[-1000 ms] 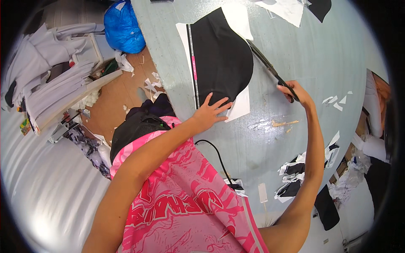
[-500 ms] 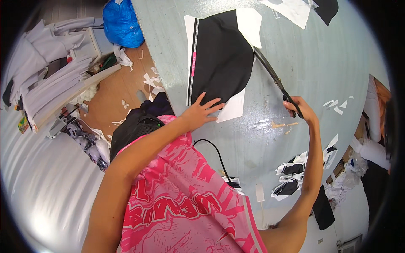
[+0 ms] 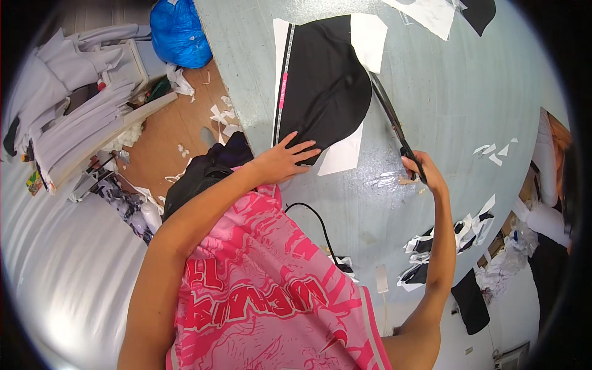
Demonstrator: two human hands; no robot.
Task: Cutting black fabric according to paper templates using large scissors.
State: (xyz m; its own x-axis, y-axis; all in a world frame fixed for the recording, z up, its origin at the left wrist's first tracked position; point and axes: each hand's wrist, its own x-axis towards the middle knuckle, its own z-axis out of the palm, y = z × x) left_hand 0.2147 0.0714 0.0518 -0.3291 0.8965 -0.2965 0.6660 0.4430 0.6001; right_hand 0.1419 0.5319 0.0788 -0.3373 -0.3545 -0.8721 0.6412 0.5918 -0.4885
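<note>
A curved black fabric piece [image 3: 324, 80], with a striped pink-marked band along its left edge, lies over white paper [image 3: 342, 151] on the pale table [image 3: 481, 92]. My left hand [image 3: 285, 159] rests spread on the lower left part of the fabric, fingers apart. My right hand [image 3: 422, 169] grips long dark scissors [image 3: 391, 114] by the handles, low on the right of the piece; the blade tips reach the paper at the fabric's upper right edge.
Beyond the table's left edge are a blue bag [image 3: 179, 34], stacked white fabric [image 3: 74, 117] and scraps on the floor. White paper cut-offs [image 3: 425, 15] lie at the top, small scraps [image 3: 493, 151] at right, black-and-white offcuts [image 3: 425, 246] lower right. A black cable [image 3: 317, 219] crosses the table.
The scissors and my right hand have moved down, with the blades now more upright. My left hand has shifted left with the paper's lower part; the upper white paper now sits farther right.
</note>
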